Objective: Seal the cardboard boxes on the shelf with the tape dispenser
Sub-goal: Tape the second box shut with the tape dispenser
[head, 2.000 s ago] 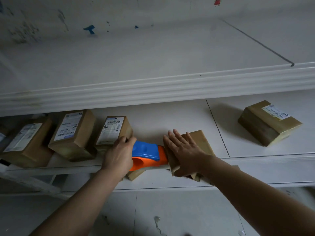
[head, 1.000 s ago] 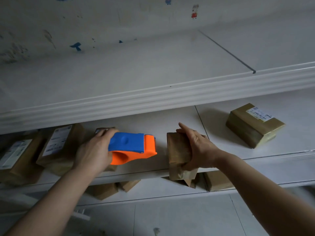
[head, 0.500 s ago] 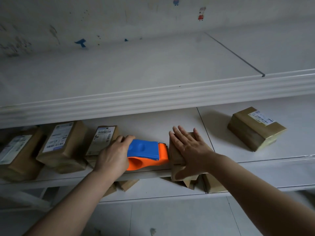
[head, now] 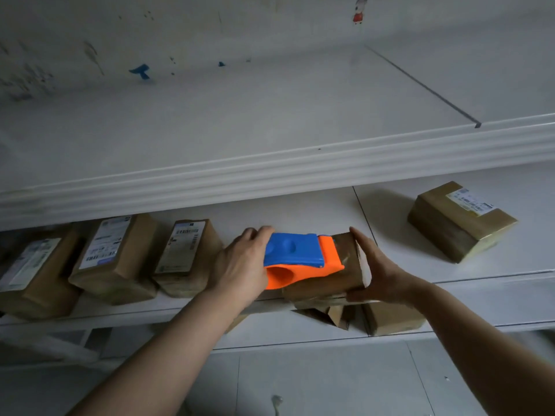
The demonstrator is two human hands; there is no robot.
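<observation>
With the left grip [head: 240,265] clasping the tape dispenser [head: 295,255] and the right grip [head: 378,277] merely pressed flat, a hard pull may drag the cardboard box [head: 330,283] off the shelf [head: 300,211].

labelled boxes [head: 117,259] crowd left, shelf [head: 387,232] open rightward

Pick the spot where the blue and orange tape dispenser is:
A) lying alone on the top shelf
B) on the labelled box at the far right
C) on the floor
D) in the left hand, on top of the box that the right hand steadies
D: the left hand grips the tape dispenser on top of the box, while the right hand presses against that box's right side.
</observation>
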